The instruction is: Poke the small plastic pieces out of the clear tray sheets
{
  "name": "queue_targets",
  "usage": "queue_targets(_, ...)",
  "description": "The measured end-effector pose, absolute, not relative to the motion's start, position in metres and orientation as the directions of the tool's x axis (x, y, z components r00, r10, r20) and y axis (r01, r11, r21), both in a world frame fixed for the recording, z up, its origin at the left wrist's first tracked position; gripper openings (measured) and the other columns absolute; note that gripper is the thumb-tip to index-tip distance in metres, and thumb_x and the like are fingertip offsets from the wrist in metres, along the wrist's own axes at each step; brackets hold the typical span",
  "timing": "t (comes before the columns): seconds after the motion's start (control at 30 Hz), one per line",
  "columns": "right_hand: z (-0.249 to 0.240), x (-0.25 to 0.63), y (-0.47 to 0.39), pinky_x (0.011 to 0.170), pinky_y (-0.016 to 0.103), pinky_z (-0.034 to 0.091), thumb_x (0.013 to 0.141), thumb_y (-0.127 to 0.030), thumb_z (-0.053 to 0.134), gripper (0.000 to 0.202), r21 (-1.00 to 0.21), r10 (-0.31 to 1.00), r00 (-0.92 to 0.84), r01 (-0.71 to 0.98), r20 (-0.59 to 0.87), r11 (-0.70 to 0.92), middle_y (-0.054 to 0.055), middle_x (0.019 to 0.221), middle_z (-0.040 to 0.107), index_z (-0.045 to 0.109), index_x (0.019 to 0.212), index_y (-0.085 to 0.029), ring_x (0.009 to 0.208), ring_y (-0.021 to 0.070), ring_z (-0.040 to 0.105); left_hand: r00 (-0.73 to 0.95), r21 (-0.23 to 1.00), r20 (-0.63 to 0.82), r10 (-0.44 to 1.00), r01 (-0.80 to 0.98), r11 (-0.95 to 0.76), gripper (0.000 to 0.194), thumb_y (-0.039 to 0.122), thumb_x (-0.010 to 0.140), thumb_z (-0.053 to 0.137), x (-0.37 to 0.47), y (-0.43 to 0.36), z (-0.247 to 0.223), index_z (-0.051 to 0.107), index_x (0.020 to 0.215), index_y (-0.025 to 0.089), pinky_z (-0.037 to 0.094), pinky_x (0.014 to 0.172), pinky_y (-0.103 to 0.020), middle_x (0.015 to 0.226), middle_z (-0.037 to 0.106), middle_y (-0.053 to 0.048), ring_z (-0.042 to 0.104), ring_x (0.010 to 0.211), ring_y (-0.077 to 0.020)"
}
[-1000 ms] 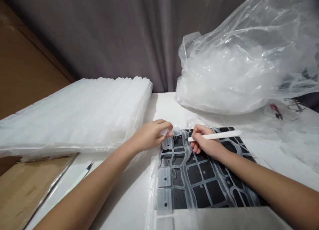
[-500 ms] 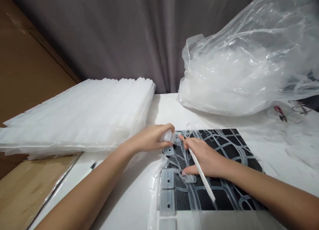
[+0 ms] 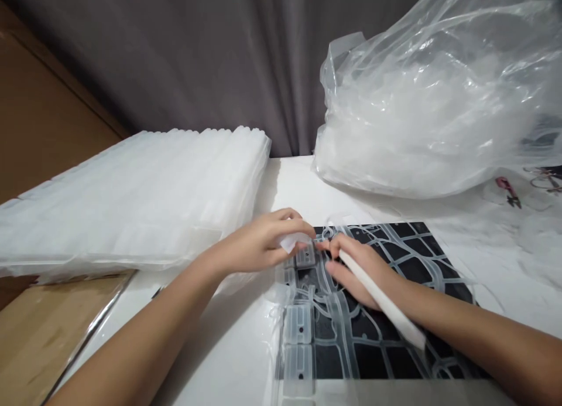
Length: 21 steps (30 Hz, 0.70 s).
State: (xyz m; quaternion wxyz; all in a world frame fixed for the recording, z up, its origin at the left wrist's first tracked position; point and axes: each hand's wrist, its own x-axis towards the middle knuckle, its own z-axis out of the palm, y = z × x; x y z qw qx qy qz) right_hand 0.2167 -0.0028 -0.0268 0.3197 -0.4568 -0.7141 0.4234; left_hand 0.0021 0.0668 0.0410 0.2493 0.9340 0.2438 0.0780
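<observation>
Left hand (image 3: pixel 259 241) curls round 1 clear piece (image 3: pixel 288 242), right hand (image 3: pixel 367 266) grips 1 pen (image 3: pixel 387 305); best angle it clear of fingers.

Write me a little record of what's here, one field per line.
Left hand: holds a small whitish piece
Right hand: holds a white pen-like tool; fingertips near the left hand
Beneath hands: black sheet with pale lines
Sheet's left edge: translucent pieces
Far left: plastic-wrapped white stack
Far right: bulging clear bag
Backdrop: grey curtain
</observation>
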Motion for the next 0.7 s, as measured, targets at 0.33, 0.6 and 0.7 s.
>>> queue_targets(0.33, -0.033, 0.212, 0.003, 0.047, 0.021, 0.029, 0.077, -0.017, 0.048, 0.01, -0.906, 0.957, -0.271, 0.422, -0.104, 0.021, -0.006, 0.057, 0.047, 0.05, 0.068, -0.021, 0.052, 0.01, 0.042, 0.756, 0.131, 0.029, 0.654, 0.646, -0.752, 0.025, 0.042, 0.084, 0.061, 0.014, 0.057, 0.023, 0.064, 0.081, 0.018, 0.034, 0.053, -0.024, 0.101, 0.05, -0.007, 0.038, 0.05, -0.0056)
queue_targets(0.6, -0.034, 0.209, 0.003, 0.045, 0.021, 0.027, 0.075, -0.018, 0.047, 0.008, -0.882, 0.953, -0.292, 0.466, -0.084, 0.066, -0.006, 0.057, 0.045, 0.049, 0.068, -0.02, 0.05, 0.0093, 0.04, 0.769, 0.032, -0.057, 0.637, 0.639, -0.769, 0.027, 0.044, 0.073, 0.073, 0.017, 0.056, 0.021, 0.065, 0.086, 0.021, 0.03, 0.049, -0.023, 0.1, 0.052, -0.005, 0.043, 0.053, -0.0076)
queue_targets(0.7, -0.035, 0.21, 0.002, 0.045, 0.021, 0.026, 0.075, -0.019, 0.047, 0.008, -0.878, 0.945, -0.321, 0.467, -0.057, 0.106, -0.005, 0.058, 0.043, 0.045, 0.068, -0.02, 0.051, 0.0094, 0.038, 0.781, -0.024, -0.058, 0.622, 0.622, -0.783, 0.018, 0.038, 0.079, 0.066, 0.022, 0.051, 0.017, 0.065, 0.083, 0.02, 0.032, 0.05, -0.023, 0.096, 0.053, -0.006, 0.048, 0.059, -0.011)
